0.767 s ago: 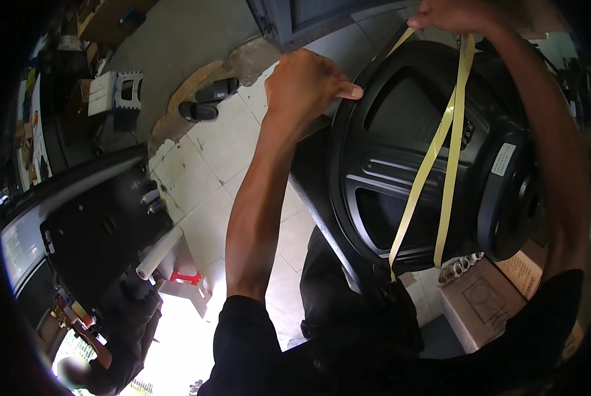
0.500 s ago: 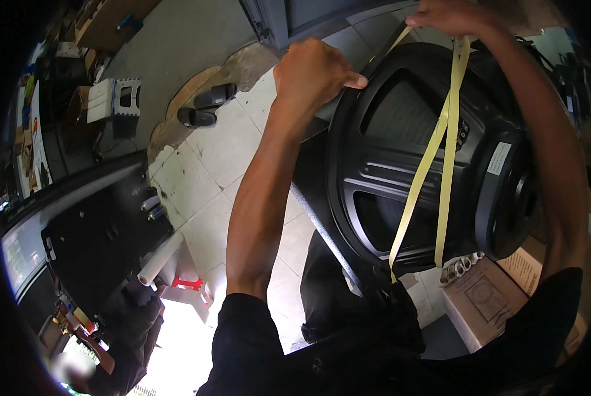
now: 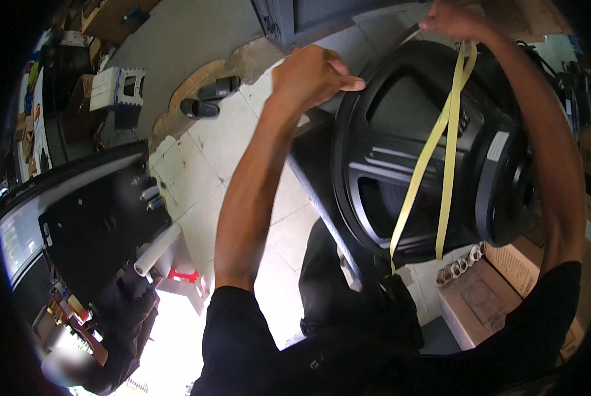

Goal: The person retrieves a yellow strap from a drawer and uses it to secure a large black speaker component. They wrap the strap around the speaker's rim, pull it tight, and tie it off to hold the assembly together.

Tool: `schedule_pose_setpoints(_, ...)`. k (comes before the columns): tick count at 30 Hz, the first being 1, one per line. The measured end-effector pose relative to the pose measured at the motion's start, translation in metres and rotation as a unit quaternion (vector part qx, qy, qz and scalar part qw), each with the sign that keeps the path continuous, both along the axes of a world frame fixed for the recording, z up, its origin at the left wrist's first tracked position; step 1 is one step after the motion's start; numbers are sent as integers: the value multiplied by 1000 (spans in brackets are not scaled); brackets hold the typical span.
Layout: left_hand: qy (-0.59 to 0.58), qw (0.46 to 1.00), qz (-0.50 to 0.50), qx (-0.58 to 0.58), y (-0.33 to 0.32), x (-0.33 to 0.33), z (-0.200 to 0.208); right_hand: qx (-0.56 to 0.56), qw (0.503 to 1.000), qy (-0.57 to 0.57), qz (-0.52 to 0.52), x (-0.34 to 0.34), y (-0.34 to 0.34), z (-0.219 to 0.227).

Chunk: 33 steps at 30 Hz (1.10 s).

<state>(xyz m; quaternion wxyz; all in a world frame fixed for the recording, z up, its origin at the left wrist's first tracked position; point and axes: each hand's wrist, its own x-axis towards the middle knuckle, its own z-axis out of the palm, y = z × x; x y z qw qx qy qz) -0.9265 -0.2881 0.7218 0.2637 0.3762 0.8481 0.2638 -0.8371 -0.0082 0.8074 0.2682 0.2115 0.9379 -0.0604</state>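
A large black loudspeaker driver [image 3: 401,162], with a ribbed basket and a round magnet at its right, is tilted up in front of me. Two lengths of flat yellow strap [image 3: 448,132] cross over its back, meeting near the top. My right hand [image 3: 455,20] is above the driver's top edge, its fingers pinched on a thin end of the strap. Beside the driver's upper left rim is my left hand [image 3: 315,78], fingers curled and thumb pointing toward the rim. What it pinches, if anything, is too small to make out.
Cardboard boxes [image 3: 480,300] stand at the lower right. A pair of dark slippers [image 3: 209,97] lies on the tiled floor at the upper left. A white step stool [image 3: 118,89] and a white roll [image 3: 158,251] are on the left. Another person [image 3: 120,330] is at the lower left.
My right hand has shifted slightly right and down; the strap end beneath it shows less. My left hand has turned a little, with its thumb still beside the rim. The view has shifted slightly.
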Motion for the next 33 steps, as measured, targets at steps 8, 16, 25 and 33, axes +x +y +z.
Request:
schedule_pose_setpoints(8,-184,944,157,226,-105,170,46,-123,978,5,-169,2,-28,39)
schedule_pose_setpoints(16,-91,932,274,219,-71,288,80,-315,932,49,-175,-17,-18,30)
schedule_pose_setpoints(25,-60,892,410,180,-49,308,121,-285,954,80,-38,-40,-48,1)
schedule_pose_setpoints(33,-344,687,461,443,-49,288,146,-420,884,153,-138,-28,-78,42)
